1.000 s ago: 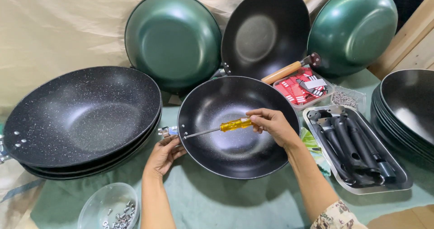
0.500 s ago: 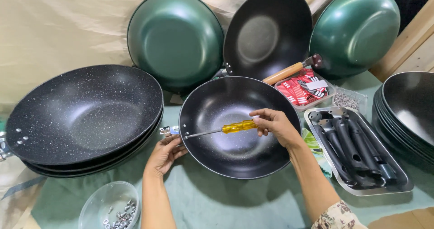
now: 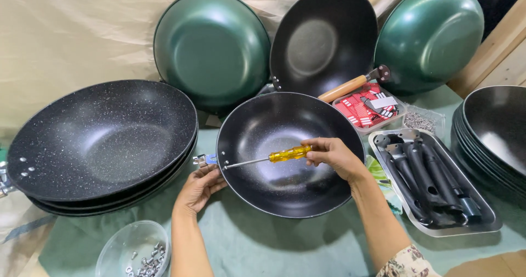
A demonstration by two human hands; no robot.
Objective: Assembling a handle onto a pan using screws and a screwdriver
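Note:
A black wok (image 3: 285,192) without a handle lies on the green cloth in front of me. My right hand (image 3: 334,156) grips a yellow-handled screwdriver (image 3: 287,154) held across the bowl, its tip at the left rim. There a small metal bracket (image 3: 205,159) sticks out of the wok. My left hand (image 3: 200,188) cups the wok's outer left rim just below that bracket.
A stack of speckled black woks (image 3: 98,140) sits left, another stack (image 3: 490,140) right. Two green woks (image 3: 211,47) and a black one (image 3: 323,36) lean at the back. A steel tray (image 3: 485,222) holds black handles (image 3: 433,181). A clear bowl of screws (image 3: 134,252) stands near left.
The view has shifted slightly; both hands stay at the wok, with the screwdriver still at the left rim bracket.

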